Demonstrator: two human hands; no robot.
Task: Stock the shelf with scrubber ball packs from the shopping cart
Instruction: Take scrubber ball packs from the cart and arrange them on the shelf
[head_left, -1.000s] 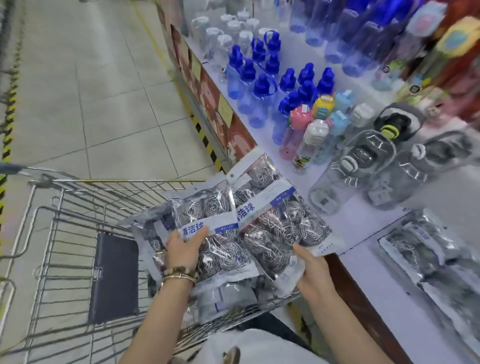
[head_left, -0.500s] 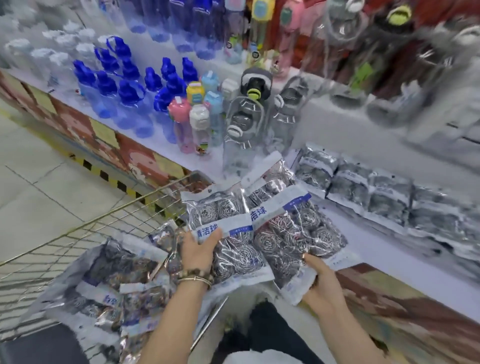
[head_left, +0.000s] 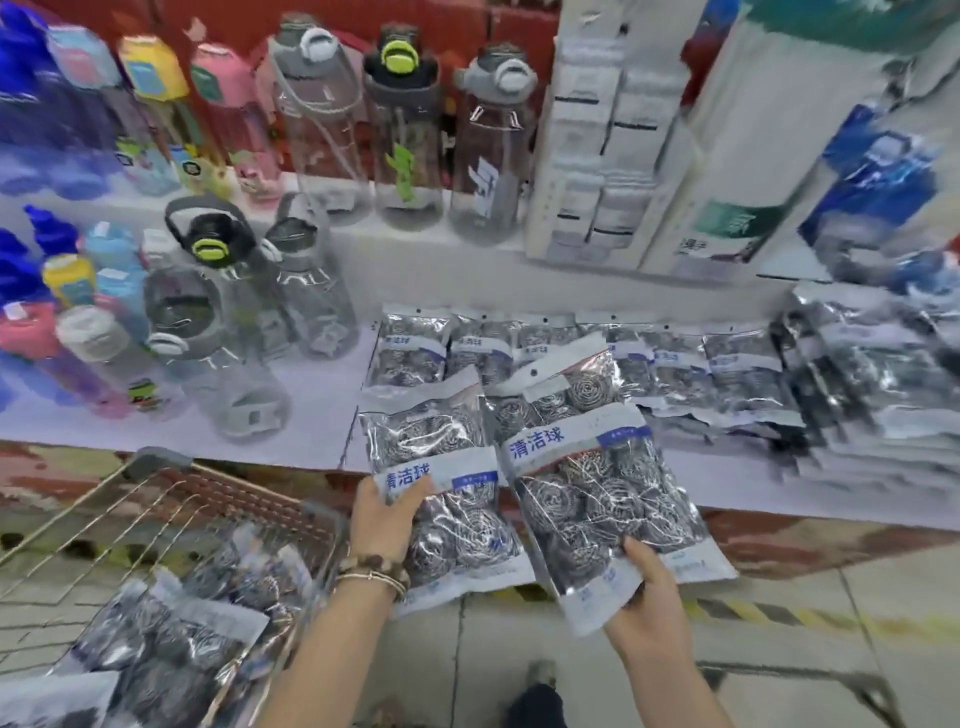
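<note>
My left hand grips the lower left side of a clear plastic pack of steel-wire scrubber balls with a white and blue label band, thumb laid over the label and the fingers hidden beneath. My right hand grips the bottom edge of a second, matching scrubber pack, thumb on its face, fingers curled under. The two packs sit side by side, touching, with their top ends over the front edge of the white shelf and their lower ends over the floor. A third pack shows behind the right one at twelve o'clock; I cannot tell whether I hold it. Beyond, from twelve to three o'clock, a row of shelved scrubber packs lies flat, overlapping. Clear plastic water bottles with grey lids stand at ten o'clock of my hands. The wire shopping cart stands at eight o'clock, beside the shelf front, with more scrubber packs heaped inside. Beaded bracelets circle my left wrist.
</note>
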